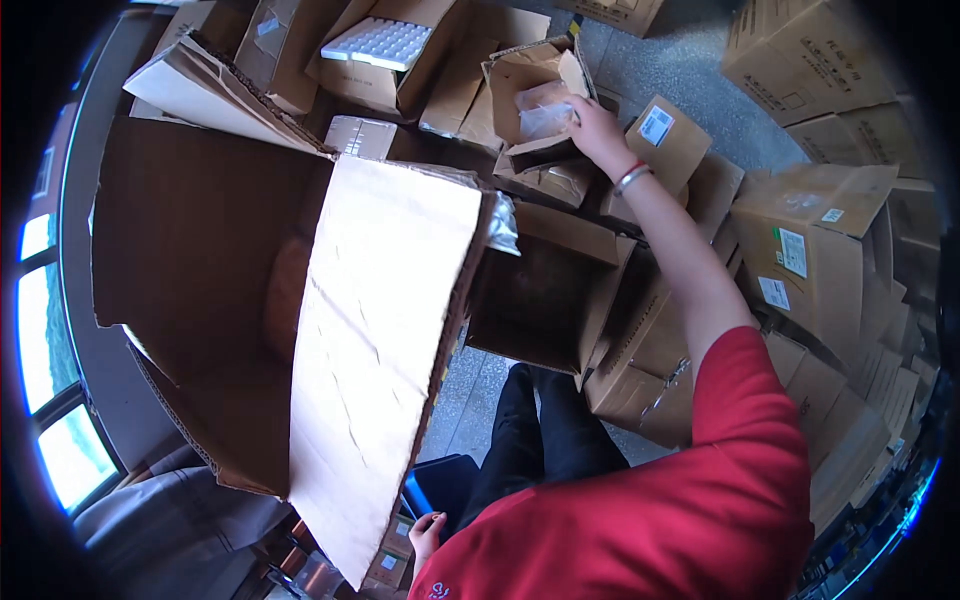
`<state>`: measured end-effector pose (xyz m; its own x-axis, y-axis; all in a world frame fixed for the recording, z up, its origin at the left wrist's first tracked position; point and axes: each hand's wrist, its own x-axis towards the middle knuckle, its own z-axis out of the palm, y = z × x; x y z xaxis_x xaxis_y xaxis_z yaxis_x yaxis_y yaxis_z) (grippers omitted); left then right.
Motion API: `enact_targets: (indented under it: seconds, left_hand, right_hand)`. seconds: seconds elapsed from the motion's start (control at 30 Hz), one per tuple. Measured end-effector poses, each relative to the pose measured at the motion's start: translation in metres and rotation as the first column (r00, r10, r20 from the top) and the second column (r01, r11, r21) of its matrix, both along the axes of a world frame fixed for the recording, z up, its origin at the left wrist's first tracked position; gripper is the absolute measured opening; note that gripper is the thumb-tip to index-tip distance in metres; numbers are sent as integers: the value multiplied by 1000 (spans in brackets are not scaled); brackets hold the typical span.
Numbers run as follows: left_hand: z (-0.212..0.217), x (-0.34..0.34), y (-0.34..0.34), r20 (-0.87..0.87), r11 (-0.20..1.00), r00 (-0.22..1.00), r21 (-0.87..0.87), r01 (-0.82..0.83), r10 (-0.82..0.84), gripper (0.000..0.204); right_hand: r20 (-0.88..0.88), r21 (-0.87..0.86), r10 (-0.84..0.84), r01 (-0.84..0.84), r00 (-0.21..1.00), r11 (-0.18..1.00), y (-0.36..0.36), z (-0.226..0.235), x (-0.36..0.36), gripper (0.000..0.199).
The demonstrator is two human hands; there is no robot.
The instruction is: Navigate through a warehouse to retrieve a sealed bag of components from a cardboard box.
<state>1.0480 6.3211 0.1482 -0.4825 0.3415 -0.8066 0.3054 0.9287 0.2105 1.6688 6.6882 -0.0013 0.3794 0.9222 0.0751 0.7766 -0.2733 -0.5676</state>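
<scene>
Presently: right hand (597, 128), upper centre of frame, reaches into a small open carton (530, 95), fingers closed on a clear plastic bag (545, 110) inside. Left hand (427, 532), bottom centre, loosely curled, holds nothing visible. Large open carton (250, 300) fills left.

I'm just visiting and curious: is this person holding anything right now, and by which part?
The right hand grips a clear plastic bag by its right edge, inside a small open cardboard box. The left hand seems to hold nothing.
</scene>
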Motion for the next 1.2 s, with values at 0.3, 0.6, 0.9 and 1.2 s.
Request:
enact_targets:
  seconds: [0.3,0.6,0.9,1.2]
  left_hand:
    - [-43,-66,-78,-33,999,999,53,-2,4,21]
    - [-1,10,-18,51,942,941,-9,-336,336,21]
    - [-43,-7,-39,303,458,438,7,-889,846,25]
    - [-28,-3,-19,171,955,970,213,-207,172,18]
  right_hand:
    - [155,-306,225,-170,962,937,74,-74,-1,20]
    - [12,-203,177,-171,984,964,43,-67,52,10]
    - [-32,82,241,-237,970,968,68,39,45,18]
    - [-130,539,408,-281,904,794,37,350,-83,14]
